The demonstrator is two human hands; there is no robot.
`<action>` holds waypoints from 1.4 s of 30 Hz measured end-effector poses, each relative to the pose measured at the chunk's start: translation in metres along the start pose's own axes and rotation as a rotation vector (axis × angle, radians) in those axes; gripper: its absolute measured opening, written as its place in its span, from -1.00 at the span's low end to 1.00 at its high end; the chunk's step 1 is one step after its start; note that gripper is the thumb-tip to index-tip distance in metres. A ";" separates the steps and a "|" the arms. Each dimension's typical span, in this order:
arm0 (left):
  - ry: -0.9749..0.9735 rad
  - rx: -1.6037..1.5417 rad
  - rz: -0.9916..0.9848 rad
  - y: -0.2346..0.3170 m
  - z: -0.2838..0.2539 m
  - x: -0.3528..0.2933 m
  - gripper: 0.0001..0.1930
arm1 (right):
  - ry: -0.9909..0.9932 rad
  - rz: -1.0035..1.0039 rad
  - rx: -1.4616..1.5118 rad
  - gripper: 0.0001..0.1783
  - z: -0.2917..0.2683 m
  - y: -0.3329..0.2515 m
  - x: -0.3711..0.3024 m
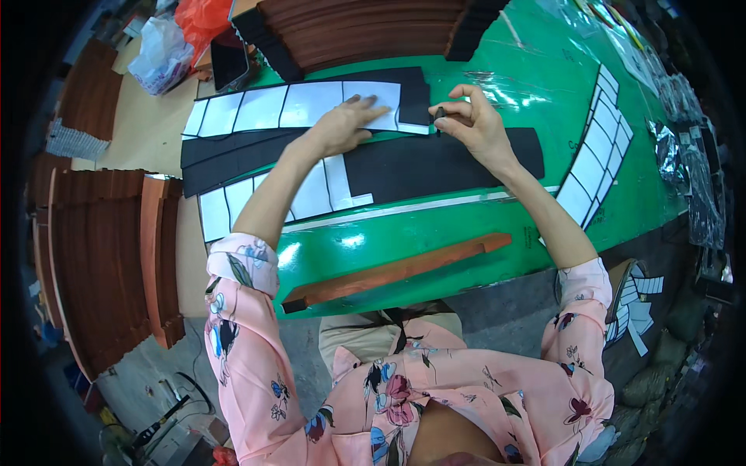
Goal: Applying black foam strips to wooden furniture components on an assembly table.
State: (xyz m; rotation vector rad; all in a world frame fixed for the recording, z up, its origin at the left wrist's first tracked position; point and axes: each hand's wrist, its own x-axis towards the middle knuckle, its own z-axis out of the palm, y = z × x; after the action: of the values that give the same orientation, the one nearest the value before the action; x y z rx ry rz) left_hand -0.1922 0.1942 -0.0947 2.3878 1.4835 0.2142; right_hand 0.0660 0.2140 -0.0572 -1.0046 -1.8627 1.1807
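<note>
My left hand lies with its fingers stretched out over a row of white backing squares on a black foam-like strip. Just past the strip's right end, my right hand pinches a small black piece between thumb and finger. Its exact kind is too small to tell. Nearer to me lies another black strip, and left of it a second row of white squares, partly covered by my left forearm.
A reddish-brown wooden bar lies along the near edge of the green table. Stacked brown boards stand at the far side. More white-backed pieces lie at the right. Brown panels and a white plastic bag are on the left.
</note>
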 end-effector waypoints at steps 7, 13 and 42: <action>0.255 -0.584 -0.128 0.101 -0.054 -0.042 -0.73 | 0.007 -0.328 -0.315 -0.40 -0.017 -0.056 -0.066; 0.116 -0.892 -0.331 0.187 -0.050 -0.085 -0.72 | 0.036 -0.891 -0.673 -0.27 -0.004 -0.085 -0.102; 0.243 -1.041 -0.270 0.276 0.052 -0.146 -0.81 | -0.026 -0.546 -0.566 -0.60 -0.033 -0.053 -0.250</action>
State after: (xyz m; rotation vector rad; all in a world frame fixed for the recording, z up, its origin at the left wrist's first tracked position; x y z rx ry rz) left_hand -0.0096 -0.0583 -0.0418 1.3489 1.2844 0.9595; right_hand 0.1946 -0.0081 -0.0348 -0.6755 -2.3494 0.3514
